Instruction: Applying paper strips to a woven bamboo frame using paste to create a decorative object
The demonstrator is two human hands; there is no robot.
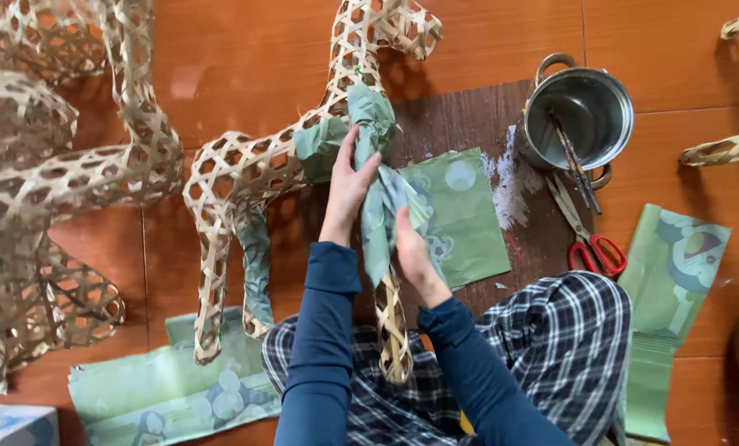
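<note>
Down on the floor (221, 49), seen from the head camera, a woven bamboo animal frame (246, 169) lies flat on reddish-brown boards. Its neck and head run up toward the top edge, tilted a bit right, and one leg (393, 326) comes straight down toward the person's lap, so the long axis along that line is pretty much vertical in the picture. Green paper (374, 165) is wrapped over the neck and down onto that leg.

Left hand (349, 186) lies over the paper on the neck, fingers curled around it, so a closed grip on the wrap. Right hand (411, 252) presses the paper lower down on the leg, fingers folded onto it as well.

Room is tight-ish. More bamboo frames (47, 182) crowd the whole left side, nearly touching the animal's back end. A dark board (468, 116) sits under the work area with a loose green sheet (460, 215) just right of the hands. Further right, a steel pot (580, 116) with sticks in it, and red-handled scissors (588, 239) just below it. More green sheets lie bottom left (163, 396) and at the right (671, 272). Bare floor is open mostly along the top middle.
</note>
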